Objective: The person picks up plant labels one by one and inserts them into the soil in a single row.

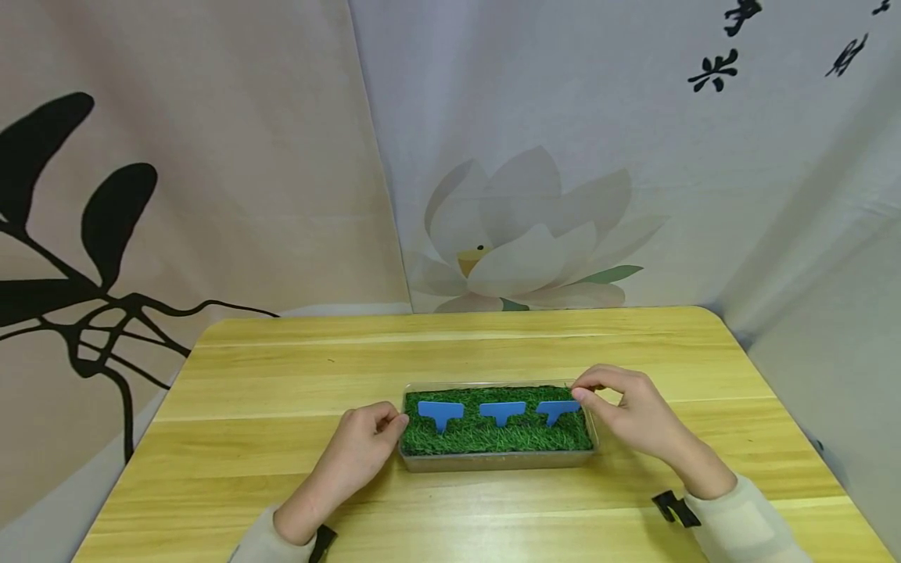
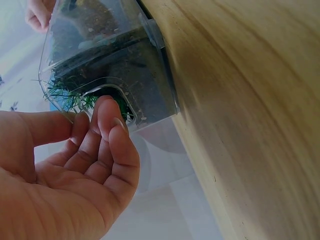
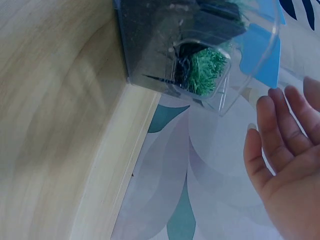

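A clear plastic box (image 1: pixel 493 463) filled with green artificial grass (image 1: pixel 464 444) holds three blue T-shaped labels, the left (image 1: pixel 441 410), middle (image 1: pixel 502 409) and right one (image 1: pixel 552 407), standing in a row. At the box's left end my left hand (image 1: pixel 366 442) pinches the rim with thumb and forefinger, the other fingers curled by the cut-out handle (image 2: pixel 132 107). My right hand (image 1: pixel 637 410) is at the far right corner, fingertips right at the right label's outer end. In the right wrist view its fingers (image 3: pixel 272 132) are loosely bent and apart, just beside the blue label (image 3: pixel 262 60).
The box stands on a wooden table (image 1: pixel 296 375) with rounded far corners. Behind it hangs a pale curtain (image 1: pixel 281 195) printed with a flower and black leaves. Dark straps (image 1: pixel 676 508) show at both cuffs.
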### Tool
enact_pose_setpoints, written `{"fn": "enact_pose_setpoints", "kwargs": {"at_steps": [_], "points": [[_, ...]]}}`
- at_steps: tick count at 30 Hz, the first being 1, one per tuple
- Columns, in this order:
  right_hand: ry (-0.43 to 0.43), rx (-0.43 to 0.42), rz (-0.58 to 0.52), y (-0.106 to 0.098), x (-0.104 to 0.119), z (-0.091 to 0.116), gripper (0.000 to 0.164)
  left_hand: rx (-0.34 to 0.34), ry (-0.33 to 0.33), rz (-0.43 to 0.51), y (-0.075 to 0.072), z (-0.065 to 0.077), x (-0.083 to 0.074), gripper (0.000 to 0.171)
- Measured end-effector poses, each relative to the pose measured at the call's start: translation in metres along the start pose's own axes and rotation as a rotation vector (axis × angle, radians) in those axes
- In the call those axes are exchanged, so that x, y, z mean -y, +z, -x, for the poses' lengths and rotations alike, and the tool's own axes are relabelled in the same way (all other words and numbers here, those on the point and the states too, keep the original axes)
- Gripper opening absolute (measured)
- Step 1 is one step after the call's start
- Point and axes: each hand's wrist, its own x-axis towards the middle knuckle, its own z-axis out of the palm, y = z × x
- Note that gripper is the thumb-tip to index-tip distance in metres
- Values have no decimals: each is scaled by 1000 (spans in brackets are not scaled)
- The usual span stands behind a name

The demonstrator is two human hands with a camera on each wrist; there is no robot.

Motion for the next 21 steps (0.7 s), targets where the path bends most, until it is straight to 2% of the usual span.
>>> {"fn": "enact_pose_setpoints", "kwargs": {"at_steps": [8, 15, 18, 21], "points": [[28, -49, 38, -6, -4, 4, 14, 11, 17, 4, 1, 0, 0, 32], [87, -96, 77, -8, -8, 11, 19, 16, 23, -23, 2, 0, -1, 34], [90, -121, 96, -10, -10, 13, 23, -11, 28, -35, 0, 2, -2, 34], [73, -136, 105, -12, -13, 15, 32, -97, 57, -47, -3, 5, 0, 26]]}}
